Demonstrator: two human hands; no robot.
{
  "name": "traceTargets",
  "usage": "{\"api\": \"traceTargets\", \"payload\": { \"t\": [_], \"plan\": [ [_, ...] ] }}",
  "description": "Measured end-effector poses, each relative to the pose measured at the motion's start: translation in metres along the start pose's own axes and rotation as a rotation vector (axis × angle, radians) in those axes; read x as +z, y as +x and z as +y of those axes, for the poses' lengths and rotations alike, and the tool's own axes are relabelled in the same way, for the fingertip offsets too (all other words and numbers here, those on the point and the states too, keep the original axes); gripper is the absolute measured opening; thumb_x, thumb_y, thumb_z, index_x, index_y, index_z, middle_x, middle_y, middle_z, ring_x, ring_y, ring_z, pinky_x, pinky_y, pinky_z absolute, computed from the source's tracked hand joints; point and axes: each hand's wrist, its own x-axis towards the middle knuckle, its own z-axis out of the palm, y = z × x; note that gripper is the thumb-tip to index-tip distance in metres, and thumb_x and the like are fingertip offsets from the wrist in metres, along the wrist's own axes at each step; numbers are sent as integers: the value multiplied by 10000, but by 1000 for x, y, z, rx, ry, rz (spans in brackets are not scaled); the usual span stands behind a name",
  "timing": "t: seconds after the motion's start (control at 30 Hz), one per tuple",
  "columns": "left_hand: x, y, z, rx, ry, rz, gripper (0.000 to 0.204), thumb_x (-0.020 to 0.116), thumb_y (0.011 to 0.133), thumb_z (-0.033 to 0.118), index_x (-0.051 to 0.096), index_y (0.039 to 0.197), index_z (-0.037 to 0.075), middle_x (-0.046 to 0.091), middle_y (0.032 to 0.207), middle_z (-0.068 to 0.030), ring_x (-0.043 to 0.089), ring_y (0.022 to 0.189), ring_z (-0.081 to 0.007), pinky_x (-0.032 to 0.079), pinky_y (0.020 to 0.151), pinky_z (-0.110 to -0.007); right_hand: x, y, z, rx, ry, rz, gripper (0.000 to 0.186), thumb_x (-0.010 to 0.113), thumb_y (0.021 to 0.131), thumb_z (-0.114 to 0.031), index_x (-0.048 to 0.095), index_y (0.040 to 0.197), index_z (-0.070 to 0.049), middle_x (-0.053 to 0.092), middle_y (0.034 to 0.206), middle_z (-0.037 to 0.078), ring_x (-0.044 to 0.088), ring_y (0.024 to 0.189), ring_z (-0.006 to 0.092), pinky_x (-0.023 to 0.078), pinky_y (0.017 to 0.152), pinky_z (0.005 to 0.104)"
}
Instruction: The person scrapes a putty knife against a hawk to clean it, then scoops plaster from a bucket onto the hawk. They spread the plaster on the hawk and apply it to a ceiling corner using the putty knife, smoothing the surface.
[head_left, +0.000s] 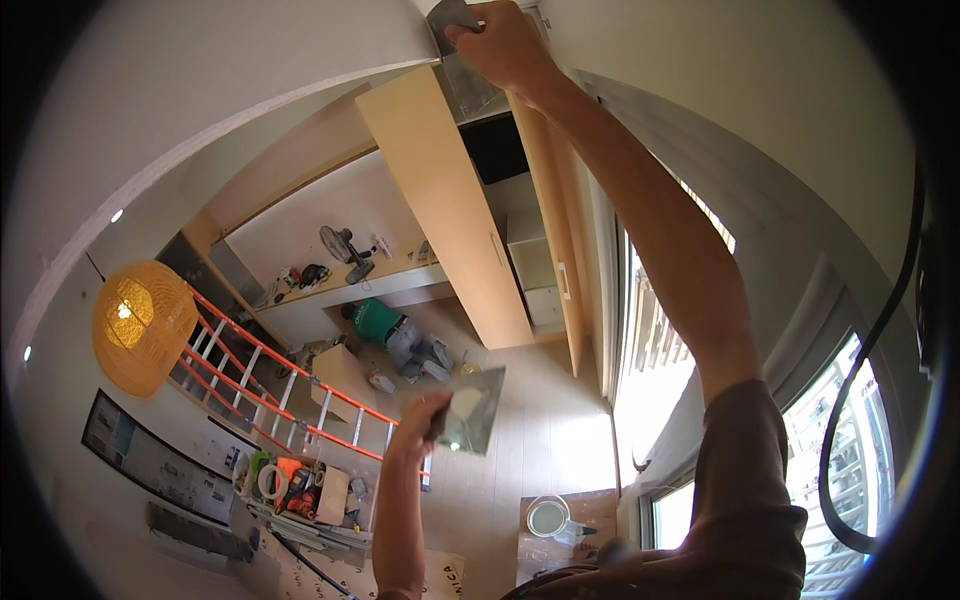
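My right arm reaches high, and my right hand (508,48) grips a putty knife (455,18) close to the corner where the white wall meets the ceiling above the tall cabinet. Whether its blade touches the surface I cannot tell. Lower down, my left hand (416,424) is closed round the handle side of a wide flat metal putty blade (482,420). A pale smear of putty (462,403) lies on this blade, which is held out level over the floor.
An orange ladder (290,378) stands left, beside a hanging woven lamp (145,325). Below, a person in green (378,322) crouches by a desk. Tall cabinet doors (440,200) stand open. A bucket (547,516) and piled tools (300,490) are on the floor; a black cable (835,440) hangs right.
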Motion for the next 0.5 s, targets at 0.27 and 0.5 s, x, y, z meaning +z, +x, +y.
{"api": "traceTargets", "payload": {
  "t": [0.27,0.5],
  "plan": [
    [54,44,101,132,-85,-290,208,595,895,158,601,964,-38,656,925,-110,651,779,-157,550,683,-278,-7,-4,-12,-28,-10,38,302,625,781,-223,661,949,25,640,936,277,626,916,396,492,798,435],
    [87,71,153,139,-180,-293,194,596,876,74,566,1011,-61,641,968,-144,666,835,-212,576,747,-322,-13,-11,-26,-58,-81,103,278,617,784,-217,651,881,42,641,862,274,628,867,407,490,776,449]
  ]
}}
